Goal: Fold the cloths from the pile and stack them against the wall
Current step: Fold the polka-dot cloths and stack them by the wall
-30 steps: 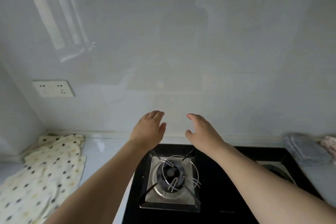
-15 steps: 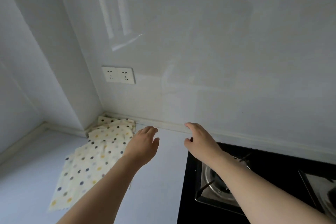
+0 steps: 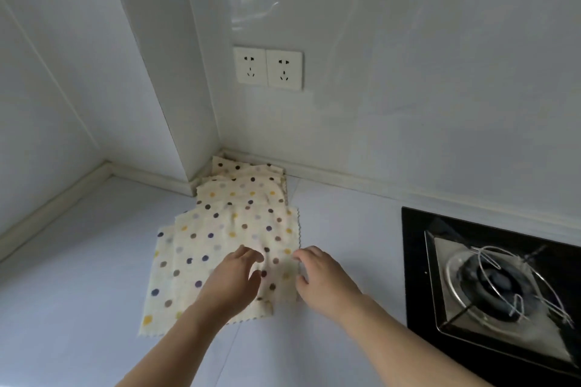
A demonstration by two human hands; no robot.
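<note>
Cloths (image 3: pixel 232 229) — cream, polka-dot, several overlapping — lie on table (image 3: pixel 78 261) as a loose pile running from the back corner, where wall (image 3: pixel 408 104) meets a jutting column, out toward the near edge. Long axis of pile: corner-to-near-edge, angled slightly left as it comes forward. Far end sits against wall base; near end is the top cloth, flat, zigzag hem facing the person.

Left hand (image 3: pixel 234 281) over near-right part of top cloth, fingers loosely spread, gripping nothing; contact w/ fabric can't be confirmed. Right hand (image 3: pixel 323 280) at cloth's right edge, fingers relaxed, thumb apart, also gripping nothing — touching or just beside the hem, unclear.

Both hands reach the same near-right zone; left sits more fully over fabric, right is at the edge. Judgement: next move is probably picking up the top cloth — its right hem is nearest both hands.

Stove (image 3: pixel 490 286) to the right, well apart from pile. Socket (image 3: pixel 268 68) on wall above.
</note>
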